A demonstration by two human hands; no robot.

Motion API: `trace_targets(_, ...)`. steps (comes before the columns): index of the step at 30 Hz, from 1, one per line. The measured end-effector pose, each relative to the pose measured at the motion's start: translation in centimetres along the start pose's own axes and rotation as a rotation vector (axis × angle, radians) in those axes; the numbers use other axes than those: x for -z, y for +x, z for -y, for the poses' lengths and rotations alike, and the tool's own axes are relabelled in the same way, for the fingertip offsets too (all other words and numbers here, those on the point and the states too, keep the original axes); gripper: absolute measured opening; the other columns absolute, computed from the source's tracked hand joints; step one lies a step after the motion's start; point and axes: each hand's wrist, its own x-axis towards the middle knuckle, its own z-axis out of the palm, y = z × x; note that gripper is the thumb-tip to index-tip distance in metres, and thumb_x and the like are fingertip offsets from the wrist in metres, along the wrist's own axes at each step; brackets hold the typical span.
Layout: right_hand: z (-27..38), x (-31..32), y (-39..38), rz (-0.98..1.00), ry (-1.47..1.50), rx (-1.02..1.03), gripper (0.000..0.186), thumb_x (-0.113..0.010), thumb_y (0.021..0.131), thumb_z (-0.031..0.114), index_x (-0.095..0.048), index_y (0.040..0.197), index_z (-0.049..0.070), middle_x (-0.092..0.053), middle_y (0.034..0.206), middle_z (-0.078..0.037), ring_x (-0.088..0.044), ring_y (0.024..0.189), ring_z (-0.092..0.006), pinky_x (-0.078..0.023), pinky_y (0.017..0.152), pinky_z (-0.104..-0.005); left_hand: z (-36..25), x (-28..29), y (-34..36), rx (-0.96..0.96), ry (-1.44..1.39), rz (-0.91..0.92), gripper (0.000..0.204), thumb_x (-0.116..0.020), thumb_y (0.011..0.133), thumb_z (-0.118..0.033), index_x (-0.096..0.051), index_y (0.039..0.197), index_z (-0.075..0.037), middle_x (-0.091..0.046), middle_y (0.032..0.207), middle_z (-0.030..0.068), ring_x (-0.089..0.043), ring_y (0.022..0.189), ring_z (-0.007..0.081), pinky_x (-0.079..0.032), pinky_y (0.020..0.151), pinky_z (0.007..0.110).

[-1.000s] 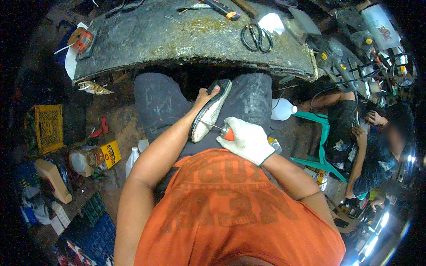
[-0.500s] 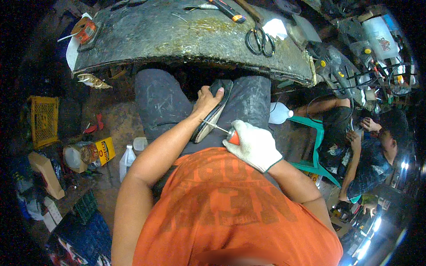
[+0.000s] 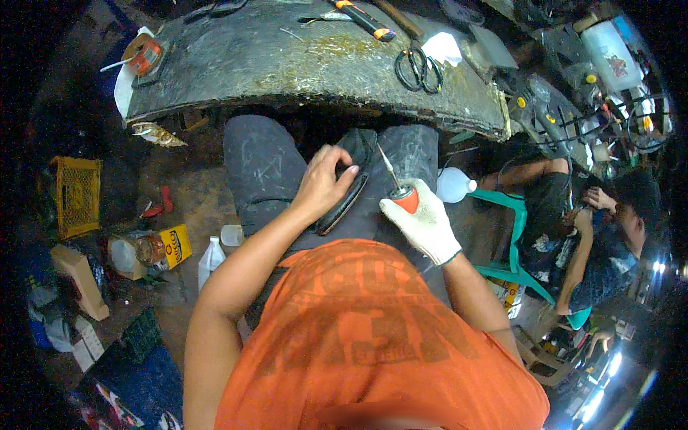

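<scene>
A dark shoe (image 3: 350, 192) lies slantwise between my thighs, its sole edge toward my right. My bare left hand (image 3: 326, 180) is on it, fingers curled over its upper side and thumb along the edge; the fingertips are partly hidden. In a white knit glove, my right hand (image 3: 424, 221) grips an awl (image 3: 404, 196) by its round orange handle with a metal top. The awl's thin shaft points up and away, its tip beside the shoe's far end and apart from it.
Ahead stands a worn workbench (image 3: 272, 64) with scissors (image 3: 418, 70), an orange-and-black cutter (image 3: 365, 20) and an orange tape roll (image 3: 145, 57). White jugs (image 3: 453, 185) and a green stool (image 3: 514, 229) are on my right. Beyond sits another person (image 3: 602, 244). A yellow crate (image 3: 77, 197) is at left.
The awl has come away from the shoe, its tip swinging from pointing left to pointing up. My left hand has turned, and the shoe's pale sole shows less.
</scene>
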Motion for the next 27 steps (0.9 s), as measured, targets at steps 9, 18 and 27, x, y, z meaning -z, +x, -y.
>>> trace_targets(9,-1.4,-0.2,-1.5,0.078,0.161,-0.042,0.065,-0.086,0.09,0.049,-0.065,0.129,0.001,-0.077,0.106,-0.021,-0.076,0.101,-0.0346,-0.059,0.092,-0.0435,-4.1,1.6,-9.1,-0.102,0.105,0.024,0.067,-0.079,0.098,-0.028,-0.055,0.153,0.001,-0.065,0.148,0.0264,-0.058,0.145,0.0421,-0.045,0.123,0.047)
trace_targets(18,-1.5,1.7,-1.7,0.234,-0.188,0.009,0.064,-0.074,0.093,0.061,-0.061,0.12,0.004,-0.076,0.1,-0.027,-0.074,0.097,-0.0503,-0.06,0.083,-0.0532,-2.3,-0.1,-8.7,-0.362,0.296,-0.037,0.062,-0.079,0.094,-0.007,-0.056,0.151,0.001,-0.061,0.155,0.0227,-0.057,0.146,0.0407,-0.045,0.126,0.048)
trace_targets(27,-0.5,1.9,-2.5,0.259,-0.269,0.059,0.061,-0.074,0.094,0.056,-0.061,0.123,0.005,-0.076,0.099,-0.025,-0.075,0.097,-0.0469,-0.06,0.084,-0.053,-2.4,-0.1,-8.5,-0.389,0.322,-0.036,0.059,-0.079,0.091,-0.005,-0.059,0.146,0.002,-0.064,0.15,0.0252,-0.059,0.143,0.0433,-0.048,0.121,0.053)
